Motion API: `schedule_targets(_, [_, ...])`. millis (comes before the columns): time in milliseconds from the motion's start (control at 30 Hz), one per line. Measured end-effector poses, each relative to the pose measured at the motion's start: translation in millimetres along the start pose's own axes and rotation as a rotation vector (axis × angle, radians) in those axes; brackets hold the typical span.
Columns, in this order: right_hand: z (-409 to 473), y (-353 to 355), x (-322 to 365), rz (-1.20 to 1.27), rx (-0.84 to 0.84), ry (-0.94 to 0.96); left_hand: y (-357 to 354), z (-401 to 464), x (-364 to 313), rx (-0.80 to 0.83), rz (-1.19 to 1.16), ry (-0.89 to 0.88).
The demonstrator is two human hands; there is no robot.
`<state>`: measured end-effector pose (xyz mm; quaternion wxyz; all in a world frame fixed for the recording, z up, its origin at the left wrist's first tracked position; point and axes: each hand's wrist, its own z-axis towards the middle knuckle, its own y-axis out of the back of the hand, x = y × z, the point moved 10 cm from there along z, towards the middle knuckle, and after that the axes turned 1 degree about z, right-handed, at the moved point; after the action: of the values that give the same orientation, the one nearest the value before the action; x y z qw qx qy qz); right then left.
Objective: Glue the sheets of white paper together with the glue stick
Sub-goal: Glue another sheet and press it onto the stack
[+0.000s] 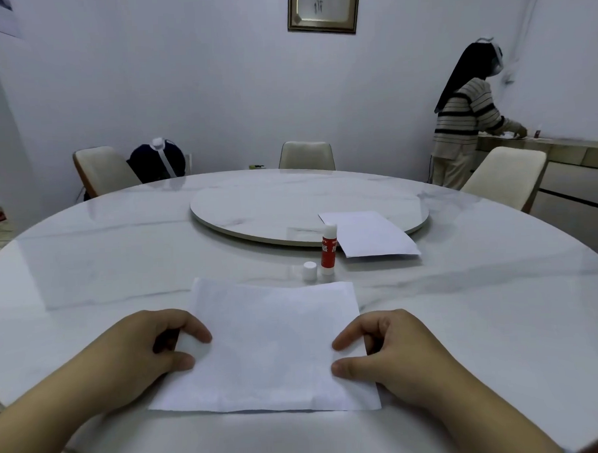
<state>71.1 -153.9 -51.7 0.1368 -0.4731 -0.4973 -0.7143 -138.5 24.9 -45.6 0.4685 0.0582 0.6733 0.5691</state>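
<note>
1. A person's left hand [148,349] and right hand [392,349] pinch the side edges of a white sheet [272,347] lying flat between them on a round marble table [120,254].
2. Beyond the right hand, a red glue stick [327,250] stands upright, its white cap [310,271] just beside it.
3. Further out, more white paper [370,235] rests partly on the turntable [255,207].
</note>
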Motion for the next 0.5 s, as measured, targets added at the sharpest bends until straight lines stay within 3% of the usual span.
schedule_targets(333, [0.2, 0.2, -0.5, -0.041, -0.023, -0.009, -2.2, 0.8, 3.2, 0.005, 0.033, 0.012])
schedule_targets(500, [-4.5, 5.0, 2.4, -0.164, -0.085, -0.023, -9.6, 0.1, -4.4, 0.013, 0.195, 0.009])
